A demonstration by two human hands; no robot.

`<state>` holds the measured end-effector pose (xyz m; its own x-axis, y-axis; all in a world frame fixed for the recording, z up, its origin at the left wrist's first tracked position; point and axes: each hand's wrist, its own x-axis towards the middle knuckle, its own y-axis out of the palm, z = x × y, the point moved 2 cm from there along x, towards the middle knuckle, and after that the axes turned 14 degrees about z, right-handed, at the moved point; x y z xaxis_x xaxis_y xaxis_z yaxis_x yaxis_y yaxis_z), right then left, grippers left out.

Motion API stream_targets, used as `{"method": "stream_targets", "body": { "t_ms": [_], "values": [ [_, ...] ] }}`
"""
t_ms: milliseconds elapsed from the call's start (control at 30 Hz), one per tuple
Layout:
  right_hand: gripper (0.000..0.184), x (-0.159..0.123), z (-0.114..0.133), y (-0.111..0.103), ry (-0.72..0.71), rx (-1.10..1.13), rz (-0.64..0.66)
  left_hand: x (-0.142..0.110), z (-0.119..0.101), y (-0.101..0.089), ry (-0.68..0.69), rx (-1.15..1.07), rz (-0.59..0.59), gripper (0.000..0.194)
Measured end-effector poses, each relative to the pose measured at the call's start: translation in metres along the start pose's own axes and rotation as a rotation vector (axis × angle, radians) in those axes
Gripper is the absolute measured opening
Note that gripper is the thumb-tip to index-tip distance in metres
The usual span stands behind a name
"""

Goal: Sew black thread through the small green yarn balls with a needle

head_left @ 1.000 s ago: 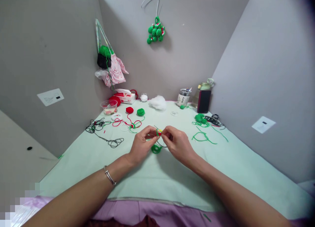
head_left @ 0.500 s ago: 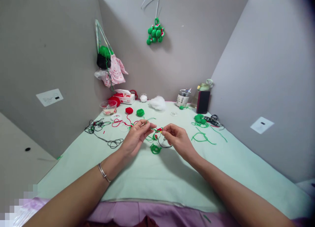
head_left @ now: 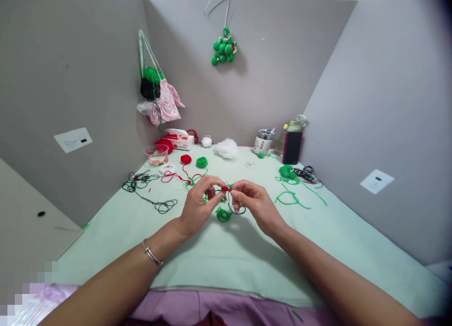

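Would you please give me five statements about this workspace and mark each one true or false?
1. The left hand and right hand both have their fingertips at a small red-and-green yarn piece. True.
2. The silver bangle is on the right wrist. False: it is on the left wrist.
3. From the camera's view, the red yarn ball sits left of the green yarn ball. True.
4. The smartphone lies flat on the table. False: it stands upright in front of the bottle.
5. The cluster of green crocheted balls hangs in front of the back panel. True.
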<state>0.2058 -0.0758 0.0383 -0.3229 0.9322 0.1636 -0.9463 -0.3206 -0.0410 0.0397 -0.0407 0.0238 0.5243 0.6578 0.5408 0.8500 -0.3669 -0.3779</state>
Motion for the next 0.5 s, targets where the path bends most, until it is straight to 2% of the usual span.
{"method": "stream_targets", "body": {
  "t_ms": [167,267,500],
  "values": [
    [0.031,0.000,-0.001,0.002,0.075,0.105,0.041,0.001,0.005,-0.002,-0.023,0.033,0.010,0.011],
    [0.035,0.001,-0.003,0.000,0.068,0.138,0.013,0.002,0.006,0.001,-0.065,-0.010,0.070,0.011],
    [0.038,0.005,-0.002,-0.020,0.110,-0.059,-0.019,0.004,0.012,0.005,-0.200,-0.284,0.127,0.014]
  ]
}}
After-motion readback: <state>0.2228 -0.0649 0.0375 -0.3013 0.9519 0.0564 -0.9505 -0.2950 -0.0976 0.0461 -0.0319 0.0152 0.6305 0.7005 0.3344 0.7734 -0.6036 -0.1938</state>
